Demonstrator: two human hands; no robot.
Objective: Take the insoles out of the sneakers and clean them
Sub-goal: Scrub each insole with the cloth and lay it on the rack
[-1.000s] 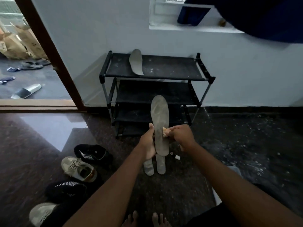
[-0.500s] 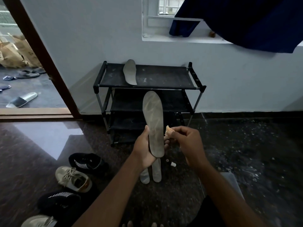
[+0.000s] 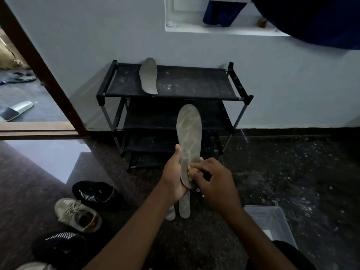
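My left hand (image 3: 174, 172) grips the heel end of a grey, smeared insole (image 3: 189, 133) that stands upright in front of me. My right hand (image 3: 213, 179) pinches a small tan wad of cloth (image 3: 191, 171) and presses it against the insole's lower part. Another grey insole (image 3: 148, 76) lies on the top shelf of the black shoe rack (image 3: 194, 82). Two more insoles (image 3: 184, 207) lie on the floor below my hands, partly hidden. A black sneaker (image 3: 93, 192), a beige sneaker (image 3: 77, 214) and a second black sneaker (image 3: 58, 245) sit at the lower left.
A clear plastic box (image 3: 270, 223) stands on the dark floor at my right. The open doorway at the left shows a slide sandal (image 3: 14, 111) outside. A dark blue cloth (image 3: 311, 18) hangs over the window ledge above the rack.
My right hand has come back onto the insole and now presses the cloth wad on its lower part; half a second ago it was held just off the right edge. The view tilted down.
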